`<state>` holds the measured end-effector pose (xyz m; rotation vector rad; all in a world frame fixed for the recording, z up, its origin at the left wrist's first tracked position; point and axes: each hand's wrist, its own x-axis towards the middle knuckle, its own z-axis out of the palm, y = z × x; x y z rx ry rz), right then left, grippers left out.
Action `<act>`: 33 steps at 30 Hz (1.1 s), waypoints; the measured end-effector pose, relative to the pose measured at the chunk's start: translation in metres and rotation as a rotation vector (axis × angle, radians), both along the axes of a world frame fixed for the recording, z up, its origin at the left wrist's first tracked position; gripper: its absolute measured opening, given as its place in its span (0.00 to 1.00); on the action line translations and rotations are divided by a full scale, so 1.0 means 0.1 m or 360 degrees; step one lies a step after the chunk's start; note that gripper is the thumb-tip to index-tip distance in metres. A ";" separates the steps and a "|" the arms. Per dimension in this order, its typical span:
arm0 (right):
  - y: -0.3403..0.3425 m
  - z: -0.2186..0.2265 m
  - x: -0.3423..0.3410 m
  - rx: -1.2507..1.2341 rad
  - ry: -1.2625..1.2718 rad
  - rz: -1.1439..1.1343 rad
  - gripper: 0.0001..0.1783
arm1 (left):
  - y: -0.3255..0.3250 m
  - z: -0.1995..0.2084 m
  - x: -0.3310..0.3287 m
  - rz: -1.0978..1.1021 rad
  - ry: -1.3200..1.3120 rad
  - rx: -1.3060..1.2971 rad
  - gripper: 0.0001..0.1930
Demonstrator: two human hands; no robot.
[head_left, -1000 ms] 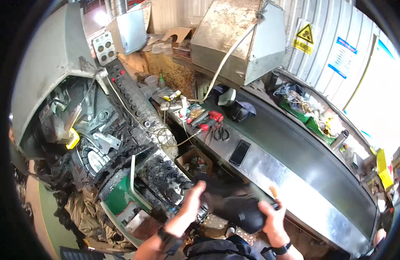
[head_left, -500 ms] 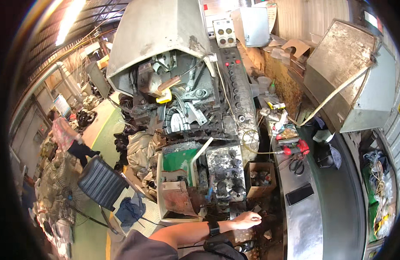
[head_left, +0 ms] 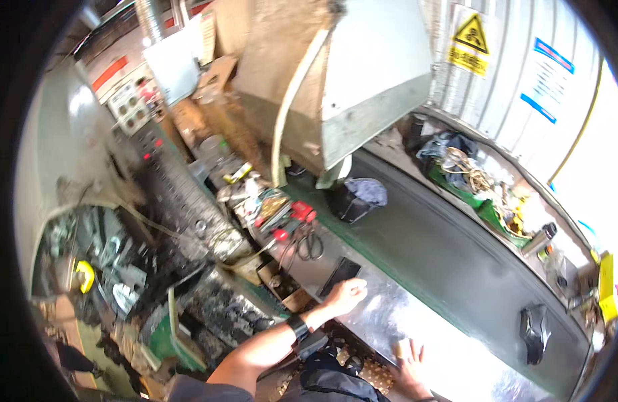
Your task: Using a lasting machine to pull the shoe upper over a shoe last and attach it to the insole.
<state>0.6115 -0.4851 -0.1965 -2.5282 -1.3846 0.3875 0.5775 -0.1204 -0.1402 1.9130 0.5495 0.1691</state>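
My left hand (head_left: 346,297), with a dark band on its wrist, is closed over the metal bench top (head_left: 406,315). Its fingers are curled, and anything inside them is hidden. The hand is beside a black phone (head_left: 340,276) lying flat. My right hand (head_left: 409,365) is lower down at the bench's near edge, slightly blurred, with its fingers spread and nothing visible in them. Farther up the bench are scissors with black handles (head_left: 310,246) and a red hand tool (head_left: 302,212) joined to a thin hose.
A dark conveyor belt (head_left: 449,261) runs behind the bench, carrying a dark cloth-like item (head_left: 362,194) and a black shoe-like piece (head_left: 535,333). A metal hood (head_left: 369,74) stands over the belt. At left is a machine with a button panel (head_left: 168,177). A green tray (head_left: 480,208) holds cords.
My view has swung right, from the machine to the bench and belt. My left hand has gone from below the machine to above the bench near the phone. My right hand has come into view.
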 end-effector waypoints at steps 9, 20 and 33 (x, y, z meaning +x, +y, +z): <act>-0.44 0.40 0.00 0.0895 0.0913 -0.1495 0.56 | 1.55 0.04 1.95 -0.0267 0.0044 0.1558 0.39; 0.61 1.07 0.56 0.1953 0.2156 -0.1819 0.45 | 0.87 0.96 3.18 -0.1266 0.0121 0.0107 0.23; 0.11 0.88 0.50 0.2623 0.1778 -0.2607 0.37 | 3.54 -0.91 2.78 0.0555 0.0643 0.0665 0.63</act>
